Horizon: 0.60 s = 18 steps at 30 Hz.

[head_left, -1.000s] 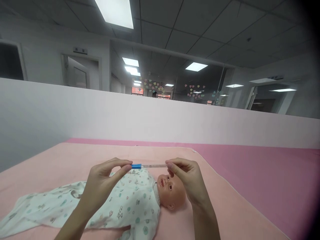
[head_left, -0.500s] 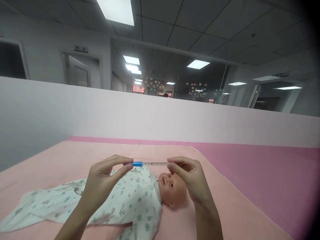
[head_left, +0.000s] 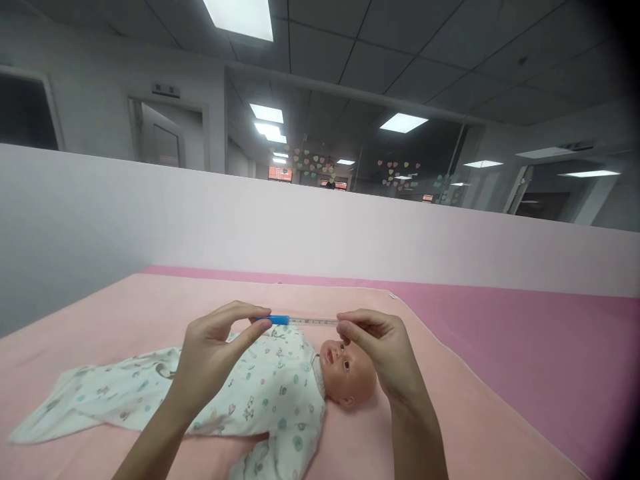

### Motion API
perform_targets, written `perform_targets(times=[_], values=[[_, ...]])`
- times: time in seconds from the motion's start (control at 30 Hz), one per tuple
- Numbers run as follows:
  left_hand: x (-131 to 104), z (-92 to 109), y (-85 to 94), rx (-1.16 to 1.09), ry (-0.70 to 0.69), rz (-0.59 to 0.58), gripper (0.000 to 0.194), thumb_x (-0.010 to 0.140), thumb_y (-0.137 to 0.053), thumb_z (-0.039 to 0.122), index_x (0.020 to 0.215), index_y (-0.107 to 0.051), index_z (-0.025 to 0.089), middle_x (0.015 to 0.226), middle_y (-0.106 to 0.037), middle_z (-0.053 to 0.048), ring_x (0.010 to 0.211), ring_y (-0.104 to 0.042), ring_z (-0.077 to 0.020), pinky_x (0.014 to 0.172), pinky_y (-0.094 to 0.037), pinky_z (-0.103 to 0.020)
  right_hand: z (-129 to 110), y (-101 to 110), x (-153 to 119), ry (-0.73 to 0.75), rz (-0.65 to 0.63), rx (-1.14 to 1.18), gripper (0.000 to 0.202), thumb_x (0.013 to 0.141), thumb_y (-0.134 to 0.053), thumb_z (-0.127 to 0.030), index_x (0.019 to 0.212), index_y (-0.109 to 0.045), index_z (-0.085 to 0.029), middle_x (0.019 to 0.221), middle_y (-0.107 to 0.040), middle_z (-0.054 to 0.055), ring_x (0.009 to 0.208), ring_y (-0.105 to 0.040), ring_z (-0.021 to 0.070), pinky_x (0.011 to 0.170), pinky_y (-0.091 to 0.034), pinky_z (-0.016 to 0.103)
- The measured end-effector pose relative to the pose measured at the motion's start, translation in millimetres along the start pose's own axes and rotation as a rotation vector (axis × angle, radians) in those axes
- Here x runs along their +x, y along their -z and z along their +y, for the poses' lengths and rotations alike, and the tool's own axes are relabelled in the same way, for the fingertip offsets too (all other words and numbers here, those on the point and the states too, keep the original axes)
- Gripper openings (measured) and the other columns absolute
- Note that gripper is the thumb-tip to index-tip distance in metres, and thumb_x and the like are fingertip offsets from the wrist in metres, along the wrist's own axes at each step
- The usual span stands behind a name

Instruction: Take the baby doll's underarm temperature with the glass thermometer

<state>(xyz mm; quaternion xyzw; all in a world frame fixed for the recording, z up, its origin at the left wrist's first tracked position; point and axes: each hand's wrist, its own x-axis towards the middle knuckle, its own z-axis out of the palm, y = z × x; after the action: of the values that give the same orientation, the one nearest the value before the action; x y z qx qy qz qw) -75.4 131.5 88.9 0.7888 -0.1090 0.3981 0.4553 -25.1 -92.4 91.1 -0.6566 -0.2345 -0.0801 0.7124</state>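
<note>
Thermometer [head_left: 287, 321] ends are clamped by left fingers [head_left: 250, 311] and right fingers [head_left: 357, 333], bare blanket [head_left: 210, 291] beyond.

A slim clear glass thermometer with a blue cylindrical cap end [head_left: 313, 322] lies level in the air, pinched at both ends above the doll. Its fine markings look too small to read.

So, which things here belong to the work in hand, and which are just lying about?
Handled or nearest:
thermometer, blue end in left hand, clear end in right hand
baby doll, lying just beyond

Just about:
peach blanket under the doll
pink surface
white partition
</note>
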Motion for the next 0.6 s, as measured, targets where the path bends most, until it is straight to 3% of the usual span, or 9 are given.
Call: perform_targets(times=[0.6], values=[[4.0,2.0,-1.5,-0.039,0.015,0.073,0.013,0.070,-0.067,0.031,0.080,-0.068,0.023,0.079,-0.068,-0.001,0.076,-0.061,-0.0154,0.064,-0.050,-0.026,6.7,-11.2,5.8,-0.015,0.007,0.009,0.015,0.067,-0.070,-0.030,0.076,-0.070,-0.018,0.064,-0.062,0.001,0.062,-0.056,0.0118,0.058,-0.047,0.024]])
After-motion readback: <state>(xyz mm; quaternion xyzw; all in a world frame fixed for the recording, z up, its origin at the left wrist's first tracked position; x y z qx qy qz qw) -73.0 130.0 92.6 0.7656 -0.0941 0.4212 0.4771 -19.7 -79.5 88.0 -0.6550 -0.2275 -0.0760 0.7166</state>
